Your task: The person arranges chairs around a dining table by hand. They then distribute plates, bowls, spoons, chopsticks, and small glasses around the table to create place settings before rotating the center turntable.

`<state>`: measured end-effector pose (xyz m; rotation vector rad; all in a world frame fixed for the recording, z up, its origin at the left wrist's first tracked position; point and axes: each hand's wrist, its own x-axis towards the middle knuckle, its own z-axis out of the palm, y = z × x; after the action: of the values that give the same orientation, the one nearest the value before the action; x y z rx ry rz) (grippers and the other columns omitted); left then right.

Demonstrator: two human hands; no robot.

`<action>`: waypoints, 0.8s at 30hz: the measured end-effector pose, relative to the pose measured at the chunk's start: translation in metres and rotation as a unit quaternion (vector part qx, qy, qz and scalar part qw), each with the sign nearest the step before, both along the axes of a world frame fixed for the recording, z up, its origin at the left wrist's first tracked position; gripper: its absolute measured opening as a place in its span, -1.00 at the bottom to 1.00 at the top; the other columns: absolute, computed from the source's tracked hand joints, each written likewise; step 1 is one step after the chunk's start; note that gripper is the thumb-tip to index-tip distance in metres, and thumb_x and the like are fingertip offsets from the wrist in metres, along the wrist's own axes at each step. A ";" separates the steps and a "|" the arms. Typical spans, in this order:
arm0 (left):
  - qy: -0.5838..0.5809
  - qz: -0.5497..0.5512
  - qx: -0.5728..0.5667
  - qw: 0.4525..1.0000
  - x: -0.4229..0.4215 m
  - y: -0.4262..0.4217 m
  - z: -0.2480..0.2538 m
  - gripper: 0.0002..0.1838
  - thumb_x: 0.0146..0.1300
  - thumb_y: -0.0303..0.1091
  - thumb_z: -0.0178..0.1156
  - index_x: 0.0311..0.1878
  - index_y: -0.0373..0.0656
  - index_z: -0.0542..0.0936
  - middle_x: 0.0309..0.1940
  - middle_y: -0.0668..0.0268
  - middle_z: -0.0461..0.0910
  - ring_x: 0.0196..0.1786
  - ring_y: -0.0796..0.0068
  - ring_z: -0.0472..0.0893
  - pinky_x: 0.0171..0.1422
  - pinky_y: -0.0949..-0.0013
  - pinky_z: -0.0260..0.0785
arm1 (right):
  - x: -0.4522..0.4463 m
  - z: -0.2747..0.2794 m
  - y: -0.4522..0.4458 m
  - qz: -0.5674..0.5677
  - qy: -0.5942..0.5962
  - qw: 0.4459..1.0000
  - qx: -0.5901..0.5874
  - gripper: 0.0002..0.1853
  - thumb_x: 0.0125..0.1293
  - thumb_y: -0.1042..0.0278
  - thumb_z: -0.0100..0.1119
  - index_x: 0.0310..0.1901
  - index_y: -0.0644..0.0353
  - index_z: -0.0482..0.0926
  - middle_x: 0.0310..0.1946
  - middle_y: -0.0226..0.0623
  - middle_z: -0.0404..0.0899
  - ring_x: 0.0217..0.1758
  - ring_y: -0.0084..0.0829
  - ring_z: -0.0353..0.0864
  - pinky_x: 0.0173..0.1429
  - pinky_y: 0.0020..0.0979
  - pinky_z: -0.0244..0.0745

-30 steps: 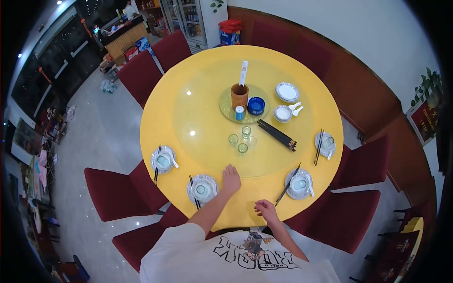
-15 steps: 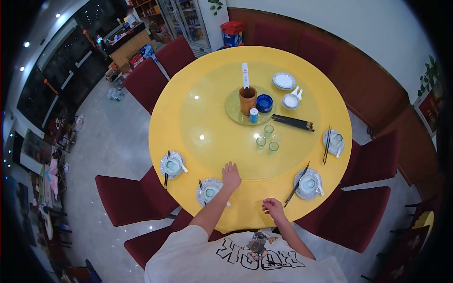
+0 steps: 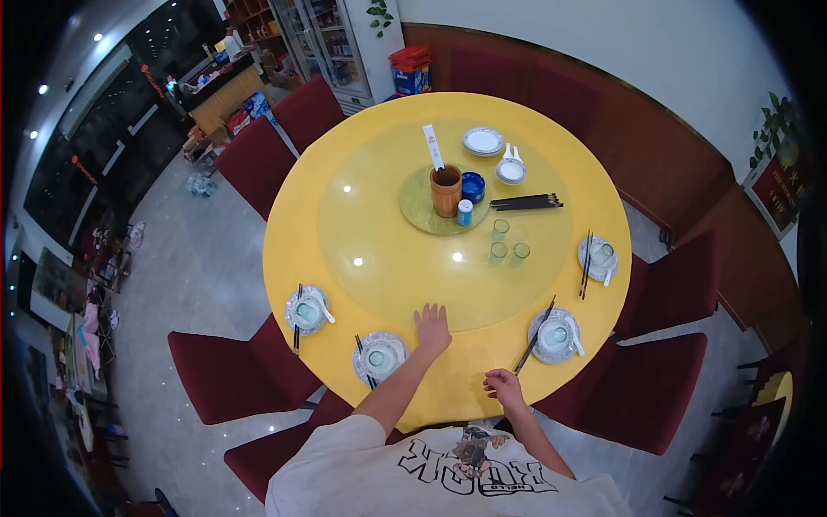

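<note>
My left hand (image 3: 432, 330) lies with fingers spread on the near edge of the glass turntable (image 3: 388, 293), beside a place setting (image 3: 380, 360). Over the yellow tablecloth near the table's front edge, my right hand (image 3: 505, 388) holds nothing, its fingers loosely bent. On the turntable, a brown holder (image 3: 446, 196) stands by a blue bowl (image 3: 472, 186) and a small blue-white container (image 3: 465, 213). Several green glasses (image 3: 500, 251), a bundle of black chopsticks (image 3: 525, 202), stacked plates (image 3: 482, 141) and bowls with white spoons (image 3: 511, 171) are around them.
More place settings (image 3: 307, 310) (image 3: 554, 336) (image 3: 598, 258) line the table rim. Dark red chairs (image 3: 233, 370) surround the table. Red and blue boxes (image 3: 410, 73) stand by the back wall, and a person (image 3: 233, 43) is at the far counter.
The turntable has rotated counterclockwise. Its glasses have moved right and back, the chopsticks have swung round, and the plates and bowls have shifted left. My left hand stays at its near edge.
</note>
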<state>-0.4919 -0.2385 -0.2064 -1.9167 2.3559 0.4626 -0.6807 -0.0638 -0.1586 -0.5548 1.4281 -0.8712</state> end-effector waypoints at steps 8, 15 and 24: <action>-0.027 0.045 -0.029 0.998 0.050 -0.017 -0.033 -0.22 0.13 -0.33 0.17 0.45 -0.23 0.19 0.48 0.05 0.11 0.56 0.02 0.00 0.55 -0.24 -0.23 | 0.009 -0.011 0.005 0.026 -0.004 1.000 0.005 -0.84 0.29 0.41 0.15 -0.10 0.17 0.56 -0.32 -0.38 0.63 -0.33 -0.54 0.61 -0.29 -0.48 0.51; 0.018 -0.031 0.004 0.999 0.042 -0.013 -0.011 -0.25 0.11 -0.33 0.19 0.42 -0.20 0.24 0.48 0.08 0.13 0.55 0.02 0.03 0.54 -0.23 -0.20 | 0.014 -0.005 0.004 0.033 -0.004 0.999 0.002 -0.86 0.30 0.43 0.14 -0.12 0.17 0.55 -0.33 -0.38 0.63 -0.32 -0.54 0.62 -0.29 -0.49 0.51; -0.014 0.012 -0.023 1.000 0.053 -0.013 -0.025 -0.19 0.10 -0.30 0.21 0.45 -0.23 0.18 0.48 0.00 0.08 0.54 0.01 0.05 0.54 -0.16 -0.13 | 0.006 -0.009 0.029 0.002 0.015 0.999 0.029 -0.86 0.31 0.42 0.13 -0.12 0.16 0.55 -0.33 -0.38 0.63 -0.32 -0.53 0.62 -0.30 -0.49 0.51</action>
<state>-0.4393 -0.2515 -0.2315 -1.9592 2.3482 0.3837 -0.6742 -0.0344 -0.1678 -0.5292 1.4747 -0.8180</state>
